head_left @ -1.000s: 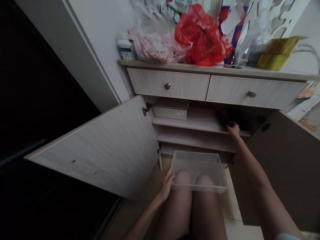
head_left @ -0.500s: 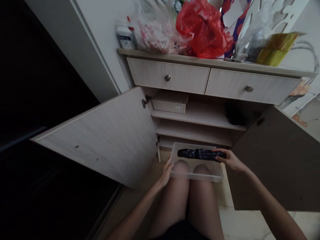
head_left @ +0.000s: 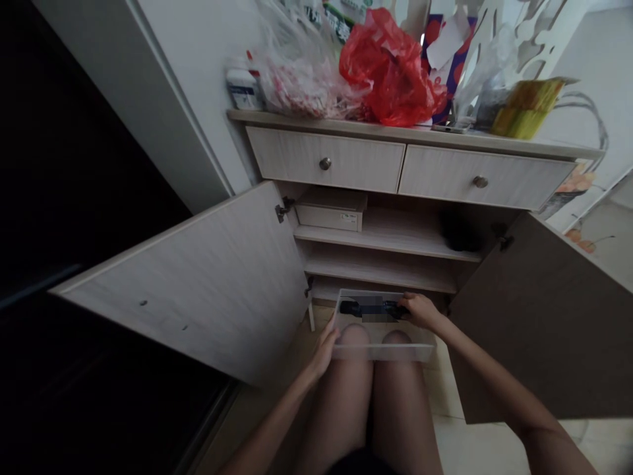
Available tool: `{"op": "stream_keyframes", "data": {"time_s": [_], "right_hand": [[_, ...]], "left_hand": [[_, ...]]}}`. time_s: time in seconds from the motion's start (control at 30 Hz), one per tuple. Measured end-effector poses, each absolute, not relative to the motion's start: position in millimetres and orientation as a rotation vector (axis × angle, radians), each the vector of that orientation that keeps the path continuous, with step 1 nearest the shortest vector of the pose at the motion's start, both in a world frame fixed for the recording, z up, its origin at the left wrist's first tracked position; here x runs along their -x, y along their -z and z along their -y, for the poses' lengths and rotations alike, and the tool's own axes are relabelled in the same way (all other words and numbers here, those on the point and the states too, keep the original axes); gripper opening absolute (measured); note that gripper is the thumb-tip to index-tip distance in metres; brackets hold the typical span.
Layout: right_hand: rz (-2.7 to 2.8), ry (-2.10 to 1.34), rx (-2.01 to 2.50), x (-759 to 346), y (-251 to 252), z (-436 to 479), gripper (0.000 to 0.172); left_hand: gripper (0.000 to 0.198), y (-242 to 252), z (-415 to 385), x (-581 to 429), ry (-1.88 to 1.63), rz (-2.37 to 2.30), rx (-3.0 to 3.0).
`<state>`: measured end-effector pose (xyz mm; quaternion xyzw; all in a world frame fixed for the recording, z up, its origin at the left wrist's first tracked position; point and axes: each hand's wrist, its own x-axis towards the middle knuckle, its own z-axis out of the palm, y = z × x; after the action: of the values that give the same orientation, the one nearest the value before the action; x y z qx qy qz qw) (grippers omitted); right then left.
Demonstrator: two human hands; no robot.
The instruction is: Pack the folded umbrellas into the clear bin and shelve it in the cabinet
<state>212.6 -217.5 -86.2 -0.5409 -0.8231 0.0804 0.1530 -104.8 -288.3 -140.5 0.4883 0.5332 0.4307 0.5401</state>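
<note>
Head view: right hand [head_left: 420, 311] curled closed around one end of a dark rolled fabric bundle [head_left: 353, 307], the bundle lying inside a clear plastic bin [head_left: 383, 353] over bare knees [head_left: 359, 336], its middle blurred. Left hand [head_left: 322, 349] gripping the bin's left rim. Ahead, an open cabinet door [head_left: 188, 284], a white cardboard box [head_left: 331, 218] on an upper shelf [head_left: 395, 241], a dark object [head_left: 459, 231] further right on that shelf, and a red plastic bag [head_left: 390, 76] on the cabinet top [head_left: 306, 120].

Dark bundle [head_left: 352, 307] in clear plastic tray [head_left: 382, 353]
</note>
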Motion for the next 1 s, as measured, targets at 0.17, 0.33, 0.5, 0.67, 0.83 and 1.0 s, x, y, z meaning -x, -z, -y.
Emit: {"op": "stream_keyframes", "data": {"time_s": [0.17,0.33,0.5,0.67,0.83,1.0], "right_hand": [[2.046,-0.012,1.877,-263,47,154,0.036],[1.575,0.22,2.403,-321,23,85,0.043],[1.462,0.111,2.494,-325,44,68,0.048],[1.38,0.063,2.374,-317,58,73,0.045],[0.936,-0.282,1.947,-322,59,83,0.046],[0.852,-0.866,1.432,-313,66,137,0.054]], "left_hand": [[0.073,143,287,103,-1.048,-1.254,-1.161],[0.071,141,288,105,-1.028,-1.273,-1.132],[0.073,143,287,106,-1.025,-1.268,-1.133],[0.075,148,285,106,-1.023,-1.296,-1.143],[0.077,147,286,106,-1.017,-1.287,-1.108],[0.069,141,287,105,-1.02,-1.284,-1.135]]}}
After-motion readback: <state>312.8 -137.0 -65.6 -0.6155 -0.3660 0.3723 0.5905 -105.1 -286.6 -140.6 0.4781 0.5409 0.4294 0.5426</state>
